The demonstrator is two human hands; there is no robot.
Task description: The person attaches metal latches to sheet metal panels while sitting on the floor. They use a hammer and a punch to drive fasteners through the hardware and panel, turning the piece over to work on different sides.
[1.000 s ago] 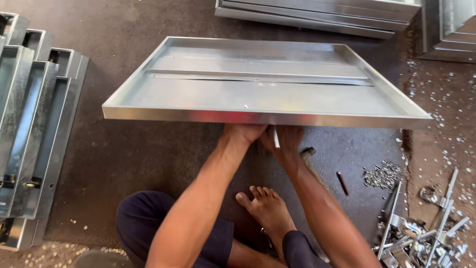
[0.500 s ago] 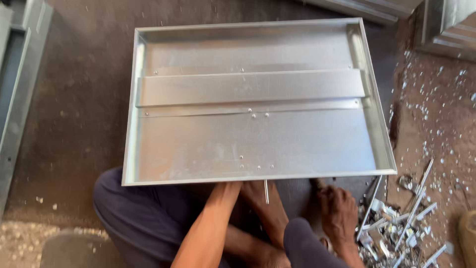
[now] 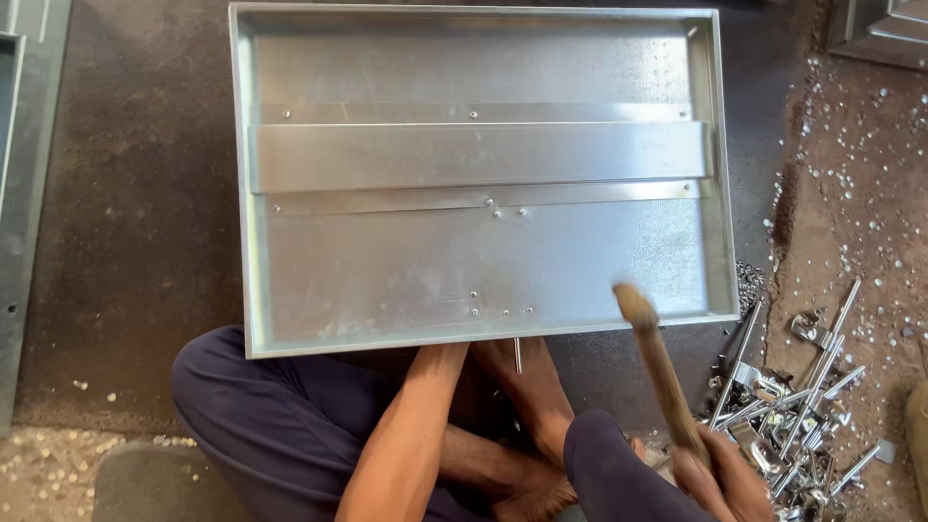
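A large galvanized sheet-metal tray (image 3: 367,271) with a raised rim and a riveted cross strip (image 3: 474,155) fills the middle, its near edge over my lap. My left forearm (image 3: 411,435) reaches up to that near edge; the hand itself is hidden behind the tray. A thin metal pin (image 3: 517,356) pokes out below the edge beside it. My right hand (image 3: 720,478), at the bottom right, grips a wooden tool handle (image 3: 657,362) that slants up over the tray's near right corner and looks blurred; its head is not visible.
I sit cross-legged on a dark floor in dark trousers (image 3: 280,425), a bare foot (image 3: 527,493) below the tray. A heap of metal rods, brackets and screws (image 3: 802,406) lies at the right. More sheet-metal panels lie at the left edge (image 3: 14,193) and top right (image 3: 884,29).
The tray has tipped further towards me and now fills the view. My right hand left the tray's edge, went down to the right and now holds the wooden handle raised.
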